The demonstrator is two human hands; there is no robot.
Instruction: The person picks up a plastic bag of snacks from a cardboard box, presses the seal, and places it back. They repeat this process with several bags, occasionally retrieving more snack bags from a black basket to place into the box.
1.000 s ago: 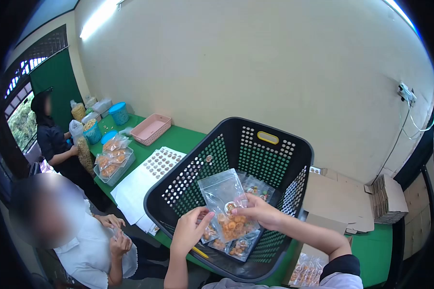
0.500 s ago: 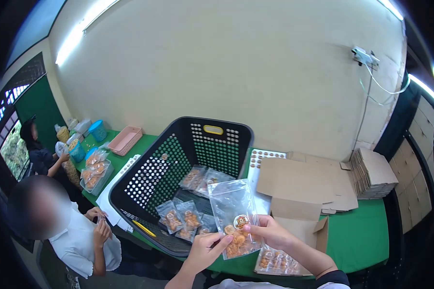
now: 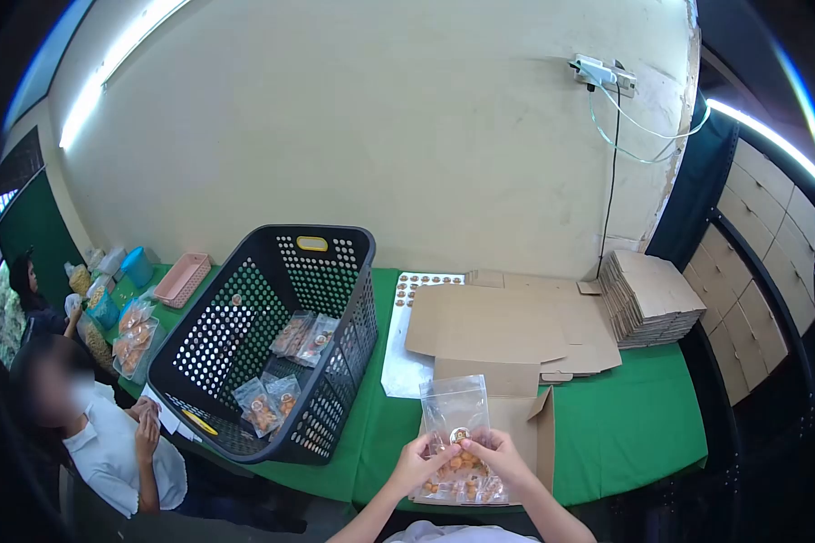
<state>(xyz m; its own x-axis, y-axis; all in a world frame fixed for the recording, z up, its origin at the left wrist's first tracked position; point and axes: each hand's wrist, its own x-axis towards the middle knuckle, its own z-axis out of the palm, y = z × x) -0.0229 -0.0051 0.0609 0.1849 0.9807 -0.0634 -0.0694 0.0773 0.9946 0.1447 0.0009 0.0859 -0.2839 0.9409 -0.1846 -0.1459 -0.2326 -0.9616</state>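
Note:
A clear zip bag of orange, round snacks (image 3: 453, 405) with a round label is upright between my two hands. My left hand (image 3: 420, 466) pinches its left side near the label. My right hand (image 3: 507, 463) grips the right side, thumb by the label. Beneath the bag is an open cardboard box (image 3: 542, 441), partly hidden by my hands, with several snack packs (image 3: 466, 491) along its near side. To the left stands a big black perforated basket (image 3: 340, 389) holding more snack bags (image 3: 267, 403).
Flat cardboard (image 3: 489, 321) lies behind the box, beside a label sheet (image 3: 407, 362) and a stack of folded cartons (image 3: 652, 299). A person in a white shirt (image 3: 122, 452) stands at left; another is farther back. A pink tray (image 3: 183, 279) sits on the green-covered table (image 3: 634, 434).
My view has turned right. The held bag has moved from beside the basket to above the open box, still in both hands, which are now closer together.

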